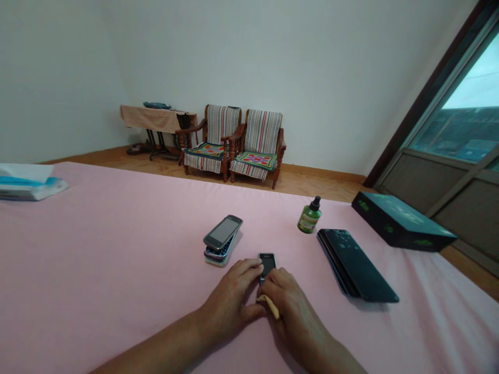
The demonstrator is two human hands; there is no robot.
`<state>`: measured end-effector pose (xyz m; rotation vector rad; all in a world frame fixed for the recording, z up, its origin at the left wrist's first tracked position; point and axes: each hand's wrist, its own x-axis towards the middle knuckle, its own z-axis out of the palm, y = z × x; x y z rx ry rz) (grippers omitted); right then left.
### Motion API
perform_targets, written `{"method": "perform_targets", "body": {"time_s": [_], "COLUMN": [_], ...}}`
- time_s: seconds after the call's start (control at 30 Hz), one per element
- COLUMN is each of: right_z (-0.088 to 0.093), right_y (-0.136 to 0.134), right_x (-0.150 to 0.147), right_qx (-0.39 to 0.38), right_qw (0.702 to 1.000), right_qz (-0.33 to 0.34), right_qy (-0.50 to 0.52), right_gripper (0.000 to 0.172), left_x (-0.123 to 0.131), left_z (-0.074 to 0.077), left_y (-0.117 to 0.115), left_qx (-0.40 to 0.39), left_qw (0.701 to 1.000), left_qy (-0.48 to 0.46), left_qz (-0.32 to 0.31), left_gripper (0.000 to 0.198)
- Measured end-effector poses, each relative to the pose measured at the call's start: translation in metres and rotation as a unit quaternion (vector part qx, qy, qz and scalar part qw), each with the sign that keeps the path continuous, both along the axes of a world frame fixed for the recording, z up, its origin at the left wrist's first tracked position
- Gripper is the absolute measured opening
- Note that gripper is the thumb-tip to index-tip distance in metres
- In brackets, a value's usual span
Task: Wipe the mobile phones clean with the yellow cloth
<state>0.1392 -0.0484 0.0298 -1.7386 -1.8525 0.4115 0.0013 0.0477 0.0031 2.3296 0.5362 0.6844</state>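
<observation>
A small mobile phone (267, 264) with a dark screen lies on the pink sheet in front of me. My left hand (233, 293) grips it from the left side, fingertips on its edge and thumb near its lower end. Bunched in my right hand (286, 296) is a pale yellow cloth (272, 306), pressed over the phone's lower part, which is hidden. Up and to the left rests a stack of phones (223, 232), a grey touchscreen one on top.
A green spray bottle (309, 215) stands right of centre. Nearer lie stacked dark laptops or tablets (356, 265), with a black box (401, 221) behind them. A tissue pack (33, 187) sits at far left. Two chairs (255, 140) and a cloth-covered table (156, 119) stand by the wall.
</observation>
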Motion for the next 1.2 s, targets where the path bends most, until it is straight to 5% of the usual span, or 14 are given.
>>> {"method": "perform_targets", "body": {"time_s": [0.17,0.47,0.9,1.2], "right_z": [-0.001,-0.002,-0.001,0.005], "right_y": [-0.007,-0.021,-0.021,-0.012], "right_x": [0.011,0.05,0.032,0.015], "right_qx": [-0.02,0.014,-0.022,-0.035], "right_qw": [0.997,0.998,0.998,0.996], "right_qz": [0.0,-0.027,0.002,-0.022], "right_qy": [0.071,0.048,0.054,-0.08], "right_gripper": [0.021,0.02,0.019,0.017], "left_x": [0.0,-0.003,-0.002,-0.002], "left_z": [0.003,0.001,0.004,0.002], "left_y": [0.0,0.002,0.001,0.002], "left_qx": [-0.008,-0.014,-0.01,-0.003], "left_qw": [1.0,1.0,1.0,1.0], "left_qy": [0.018,0.024,0.028,0.019], "left_qz": [-0.001,0.0,-0.005,-0.009], "left_gripper": [0.07,0.075,0.073,0.074]}}
